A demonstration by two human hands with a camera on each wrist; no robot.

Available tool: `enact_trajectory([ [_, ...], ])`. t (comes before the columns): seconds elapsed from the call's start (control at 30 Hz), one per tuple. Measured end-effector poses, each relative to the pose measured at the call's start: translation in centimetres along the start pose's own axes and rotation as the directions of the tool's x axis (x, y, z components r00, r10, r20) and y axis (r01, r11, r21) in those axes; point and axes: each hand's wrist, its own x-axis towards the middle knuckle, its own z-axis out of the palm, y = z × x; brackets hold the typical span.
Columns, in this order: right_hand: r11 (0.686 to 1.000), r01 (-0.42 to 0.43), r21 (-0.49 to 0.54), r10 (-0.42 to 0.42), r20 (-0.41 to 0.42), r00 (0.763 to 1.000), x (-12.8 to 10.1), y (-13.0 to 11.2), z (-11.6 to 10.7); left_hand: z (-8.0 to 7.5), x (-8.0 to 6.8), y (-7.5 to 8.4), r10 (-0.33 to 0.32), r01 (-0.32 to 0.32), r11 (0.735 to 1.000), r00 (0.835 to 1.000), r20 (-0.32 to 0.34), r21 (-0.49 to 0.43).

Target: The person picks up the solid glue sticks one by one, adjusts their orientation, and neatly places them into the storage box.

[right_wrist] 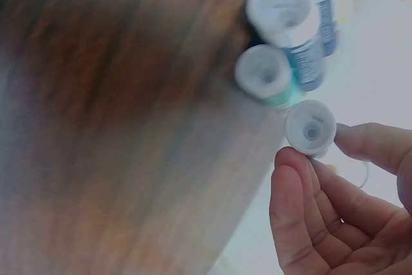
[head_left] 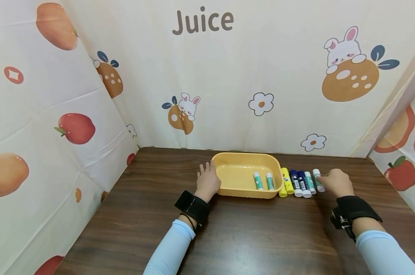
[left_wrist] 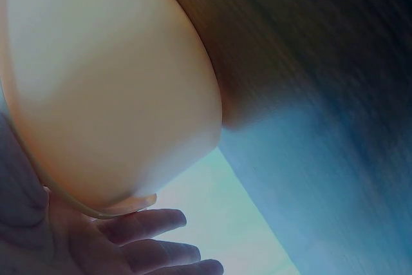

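My left hand (head_left: 208,181) rests against the left rim of a yellow plastic basket (head_left: 236,175), its fingers extended along the outside in the left wrist view. Two turquoise glue sticks with white caps (head_left: 258,180) lie in the basket's right part. With thumb and fingertips, my right hand (head_left: 338,183) pinches a glue stick (head_left: 318,180) at the right end of a row; the right wrist view shows its round white end (right_wrist: 310,129). Left of it lie a turquoise glue stick (head_left: 309,182), two dark blue glue sticks (head_left: 295,183) and two yellow glue sticks (head_left: 288,181).
The dark wooden table (head_left: 262,236) extends in front of the basket. A pale printed curtain (head_left: 221,76) stands behind the table's back edge, with similar cloth along the left and right sides. The yellow sticks lie close against the basket's right wall.
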Motion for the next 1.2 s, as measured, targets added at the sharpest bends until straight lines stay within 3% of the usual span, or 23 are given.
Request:
enact_trajectory([
  [0.37,0.995,0.092,0.024,-0.091,-0.015,0.996,-0.4,-4.6,-0.9,0.0,-0.1,0.1,0.003,-0.003,1.0,1.0,-0.002,-0.005],
  [0.67,0.99,0.143,0.022,-0.143,0.01,0.99,-0.5,-9.1,-0.2,0.0,0.0,-0.1,0.012,-0.012,1.0,1.0,-0.011,-0.016],
  [1.07,0.988,0.125,0.095,-0.133,0.092,0.987,-1.1,-14.7,3.9,-0.1,-0.3,0.0,-0.001,0.001,1.0,1.0,-0.012,-0.015],
  [1.2,0.987,0.136,0.087,-0.143,0.08,0.987,-1.3,-15.8,5.5,-0.1,-0.3,0.1,-0.002,0.001,1.0,1.0,-0.013,-0.017],
])
